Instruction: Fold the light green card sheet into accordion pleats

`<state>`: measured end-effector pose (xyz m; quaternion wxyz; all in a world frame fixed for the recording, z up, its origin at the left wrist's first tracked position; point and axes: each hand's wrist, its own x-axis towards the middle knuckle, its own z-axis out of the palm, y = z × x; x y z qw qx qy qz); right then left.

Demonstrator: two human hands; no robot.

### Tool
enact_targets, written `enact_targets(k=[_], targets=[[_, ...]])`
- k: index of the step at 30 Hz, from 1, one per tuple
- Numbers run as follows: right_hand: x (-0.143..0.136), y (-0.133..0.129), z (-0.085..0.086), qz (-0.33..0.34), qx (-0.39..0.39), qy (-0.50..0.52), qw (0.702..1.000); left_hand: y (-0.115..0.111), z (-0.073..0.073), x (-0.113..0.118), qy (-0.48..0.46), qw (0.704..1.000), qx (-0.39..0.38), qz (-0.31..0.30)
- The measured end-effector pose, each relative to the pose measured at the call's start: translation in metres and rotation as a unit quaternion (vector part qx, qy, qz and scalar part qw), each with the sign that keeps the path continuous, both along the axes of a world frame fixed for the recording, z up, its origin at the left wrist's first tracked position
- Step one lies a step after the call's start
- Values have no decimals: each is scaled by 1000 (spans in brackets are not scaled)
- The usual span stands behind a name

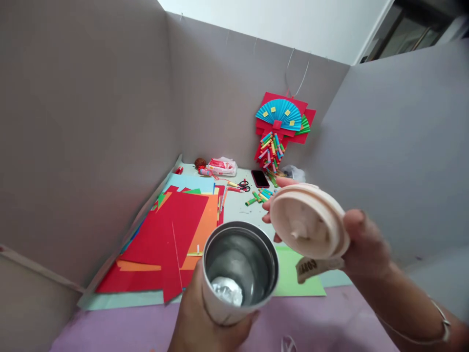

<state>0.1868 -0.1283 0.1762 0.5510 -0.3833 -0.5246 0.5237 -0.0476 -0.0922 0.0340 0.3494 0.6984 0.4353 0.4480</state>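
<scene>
My left hand [208,313] is wrapped round an open metal cup [240,264] at the bottom centre. The cup's steel inside shows, with a bright, shiny patch at its bottom. To the right of the cup and a little higher, my right hand [366,244] grips a round cream lid [308,222], its underside turned toward me. A strap with dark lettering [317,266] hangs from the lid. Lid and cup are apart.
Red paper sheets [157,239] lie on the left, green paper [300,283] on the right. Behind are scissors [244,185], a phone [260,179], rolled paper tubes [258,196] and a tissue pack [222,166]. A red decoration with a blue fan [279,115] hangs at the back wall.
</scene>
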Motion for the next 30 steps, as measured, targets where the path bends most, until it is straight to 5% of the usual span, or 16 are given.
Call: enact_targets(k=[3, 8, 14, 22, 25, 30], targets=[[-2, 10, 15, 26, 28, -182, 983, 10, -9, 12, 27, 999, -6, -41], [-16, 25, 28, 77, 150, -472, 865, 14, -12, 20, -22, 993, -40, -113], [-30, 32, 25, 160, 140, -534, 818, 16, -13, 19, -66, 985, -62, -146], [-46, 40, 20, 172, 146, -582, 781, 18, -26, 15, -85, 982, -90, -142], [-61, 37, 14, 138, 135, -589, 785, 17, -32, 17, -100, 985, -92, -111], [-90, 28, 22, 8, -30, -661, 750, 20, -32, 15, -77, 992, -96, -11]])
